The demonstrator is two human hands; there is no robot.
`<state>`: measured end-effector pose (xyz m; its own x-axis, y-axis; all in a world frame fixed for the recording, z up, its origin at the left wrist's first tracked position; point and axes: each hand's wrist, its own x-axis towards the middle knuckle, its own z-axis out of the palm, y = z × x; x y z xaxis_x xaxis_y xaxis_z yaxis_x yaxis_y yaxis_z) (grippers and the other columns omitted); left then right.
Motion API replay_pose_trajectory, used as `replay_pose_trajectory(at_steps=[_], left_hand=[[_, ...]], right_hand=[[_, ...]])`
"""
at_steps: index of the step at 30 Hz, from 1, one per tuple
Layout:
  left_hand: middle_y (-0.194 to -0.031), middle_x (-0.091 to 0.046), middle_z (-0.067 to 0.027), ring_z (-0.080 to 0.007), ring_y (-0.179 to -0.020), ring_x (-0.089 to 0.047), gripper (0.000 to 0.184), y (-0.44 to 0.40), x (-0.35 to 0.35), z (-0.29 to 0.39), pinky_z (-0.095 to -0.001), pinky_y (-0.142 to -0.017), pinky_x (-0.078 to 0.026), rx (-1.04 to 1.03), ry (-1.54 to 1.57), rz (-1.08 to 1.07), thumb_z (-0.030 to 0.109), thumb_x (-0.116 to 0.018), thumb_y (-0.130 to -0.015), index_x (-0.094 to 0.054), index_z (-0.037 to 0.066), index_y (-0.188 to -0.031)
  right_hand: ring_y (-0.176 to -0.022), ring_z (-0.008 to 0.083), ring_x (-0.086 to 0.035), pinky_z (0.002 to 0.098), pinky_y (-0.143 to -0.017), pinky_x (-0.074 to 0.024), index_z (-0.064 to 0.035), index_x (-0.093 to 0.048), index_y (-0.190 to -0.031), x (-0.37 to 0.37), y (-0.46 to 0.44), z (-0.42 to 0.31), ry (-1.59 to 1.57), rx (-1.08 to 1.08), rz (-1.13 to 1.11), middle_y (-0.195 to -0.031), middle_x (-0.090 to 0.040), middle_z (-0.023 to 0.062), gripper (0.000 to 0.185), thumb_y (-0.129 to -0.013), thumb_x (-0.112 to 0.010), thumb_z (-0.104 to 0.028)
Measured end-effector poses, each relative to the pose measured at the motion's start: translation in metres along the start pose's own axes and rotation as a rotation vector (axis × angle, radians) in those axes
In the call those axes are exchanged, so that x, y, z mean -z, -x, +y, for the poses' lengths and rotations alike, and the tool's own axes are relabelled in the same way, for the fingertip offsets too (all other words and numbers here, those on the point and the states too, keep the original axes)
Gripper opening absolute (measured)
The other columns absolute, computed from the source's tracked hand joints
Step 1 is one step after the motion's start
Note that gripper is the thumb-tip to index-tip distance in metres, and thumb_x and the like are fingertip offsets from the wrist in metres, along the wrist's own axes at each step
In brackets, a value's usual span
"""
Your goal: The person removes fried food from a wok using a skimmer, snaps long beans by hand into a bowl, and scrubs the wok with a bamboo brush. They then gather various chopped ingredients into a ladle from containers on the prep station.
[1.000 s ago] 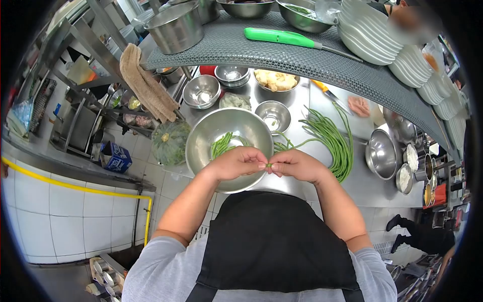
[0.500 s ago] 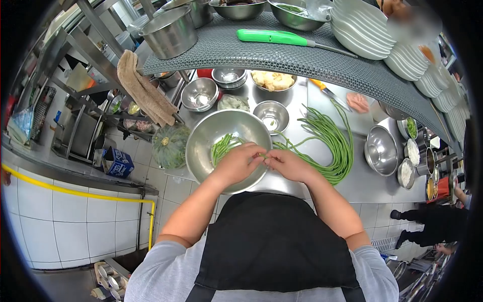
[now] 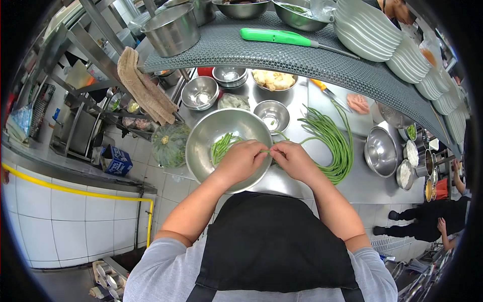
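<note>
My left hand (image 3: 241, 160) is over the right side of a large steel bowl (image 3: 201, 133), its fingers pinched on a green string bean (image 3: 265, 151). Beside it, near the bowl's rim, my right hand (image 3: 293, 160) pinches the same bean, with a small gap between the fingertips. Short cut bean pieces (image 3: 223, 146) lie in the bowl, partly hidden behind my left hand. A curved bundle of long string beans (image 3: 339, 151) rests on the counter to the right of my right hand. Behind the bowl stands a small steel bowl (image 3: 271, 115) with a few green bits.
A yellow-handled knife (image 3: 322, 86) and pink meat (image 3: 357, 103) lie on a board. A squash (image 3: 170, 145) is left of the bowl. Overhead, a shelf (image 3: 221, 50) holds a green lighter (image 3: 276, 36), pots and plates (image 3: 365, 35). At right stand steel bowls (image 3: 380, 152) and a person (image 3: 427, 221).
My hands have shifted slightly, and the fingertips are a little farther apart, showing the bean between them. The person at right has moved their legs and an arm.
</note>
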<state>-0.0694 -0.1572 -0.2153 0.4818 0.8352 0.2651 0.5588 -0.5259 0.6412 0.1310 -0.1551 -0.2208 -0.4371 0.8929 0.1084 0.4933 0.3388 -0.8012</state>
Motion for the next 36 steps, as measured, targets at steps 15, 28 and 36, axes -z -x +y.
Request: replay_pose_trajectory(at_steps=[15, 28, 36], left_hand=[[-0.078, -0.065, -0.0196, -0.0373, -0.071, -0.064, 0.020, 0.006, -0.012, 0.016, -0.0477, -0.068, -0.050, 0.270, -0.127, 0.068, 0.018, -0.057, -0.085, -0.060, 0.000, -0.078], [-0.113, -0.062, -0.0148, -0.0324, -0.100, -0.060, 0.036, 0.006, 0.002, -0.028, -0.0379, -0.087, -0.048, 0.192, 0.110, 0.064, 0.013, -0.059, -0.088, -0.057, 0.005, -0.123], [-0.091, -0.061, -0.0133, -0.0340, -0.086, -0.059, 0.012, -0.003, -0.002, -0.042, -0.0417, -0.074, -0.047, 0.094, 0.084, 0.067, 0.010, -0.059, -0.085, -0.062, 0.004, -0.096]], right_hand=[[-0.067, 0.0327, -0.058, 0.0428, -0.061, -0.0481, -0.0008, -0.059, -0.088, -0.044, -0.017, 0.022, 0.432, 0.164, 0.304, -0.081, -0.062, 0.0158, 0.011, -0.084, -0.061, -0.011], [-0.068, 0.0150, -0.062, 0.0250, -0.064, -0.0526, -0.0002, -0.058, -0.108, -0.023, -0.027, 0.023, -1.184, -0.583, -0.123, -0.087, -0.064, 0.0095, 0.016, -0.095, -0.050, -0.006], [-0.067, 0.0137, -0.063, 0.0239, -0.060, -0.0513, -0.0007, -0.060, -0.099, -0.030, -0.033, 0.019, -0.991, -0.587, -0.214, -0.084, -0.065, 0.0079, 0.012, -0.095, -0.052, -0.008]])
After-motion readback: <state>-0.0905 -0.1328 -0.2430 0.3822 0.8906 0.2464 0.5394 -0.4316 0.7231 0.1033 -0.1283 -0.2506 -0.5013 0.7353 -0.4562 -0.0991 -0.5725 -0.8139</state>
